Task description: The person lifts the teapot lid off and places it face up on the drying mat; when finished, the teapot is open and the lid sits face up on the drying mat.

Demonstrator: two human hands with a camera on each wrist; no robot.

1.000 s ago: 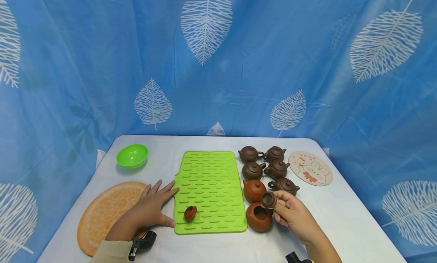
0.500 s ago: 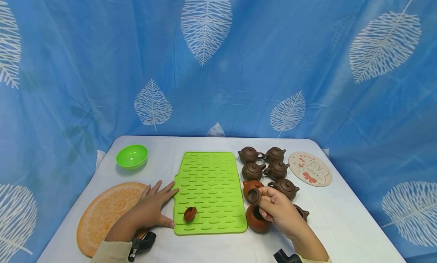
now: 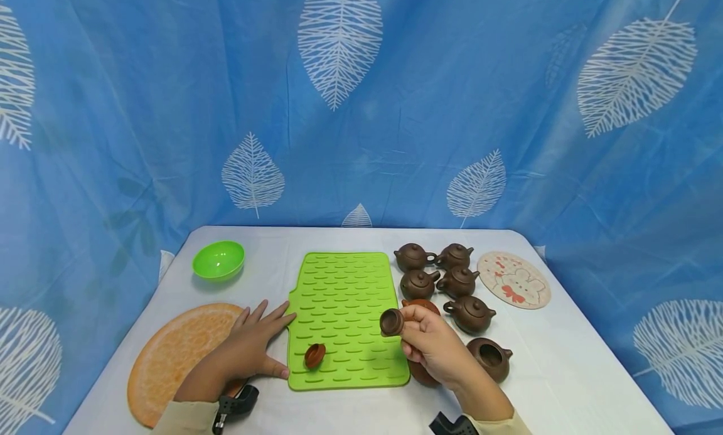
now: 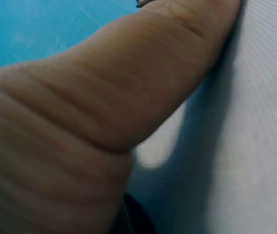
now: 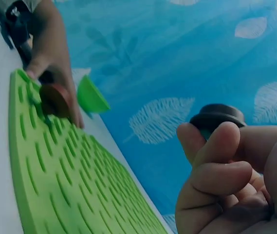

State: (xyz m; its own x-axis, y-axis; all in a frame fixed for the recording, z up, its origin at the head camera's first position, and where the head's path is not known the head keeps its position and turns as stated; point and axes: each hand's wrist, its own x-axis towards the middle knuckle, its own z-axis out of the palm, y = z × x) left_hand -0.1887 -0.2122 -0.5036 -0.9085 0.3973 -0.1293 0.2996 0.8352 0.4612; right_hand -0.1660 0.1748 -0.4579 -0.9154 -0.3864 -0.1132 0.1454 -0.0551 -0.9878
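My right hand (image 3: 432, 344) pinches a dark brown teapot lid (image 3: 391, 322) by its knob, underside facing outward, over the right edge of a green mat (image 3: 344, 309). In the right wrist view the lid (image 5: 218, 114) sits at the fingertips. On the mat's near left part lies a reddish-brown lid (image 3: 314, 356), tipped over. My left hand (image 3: 251, 341) rests flat with fingers spread, its fingertips at the mat's left edge. A lidless dark teapot (image 3: 490, 358) stands right of my right wrist. One reddish teapot (image 3: 423, 375) is mostly hidden behind the right hand.
Several lidded dark teapots (image 3: 473, 314) stand in two columns right of the mat, beside another reddish teapot (image 3: 420, 305). A round rabbit-print mat (image 3: 514, 280) lies farther right. At left are a green bowl (image 3: 218, 260) and an orange round mat (image 3: 164, 353), partly under the left forearm.
The right hand has carried the dark lid leftward from above the reddish teapots to the mat's edge, uncovering the lidless dark teapot. My left hand stays in place.
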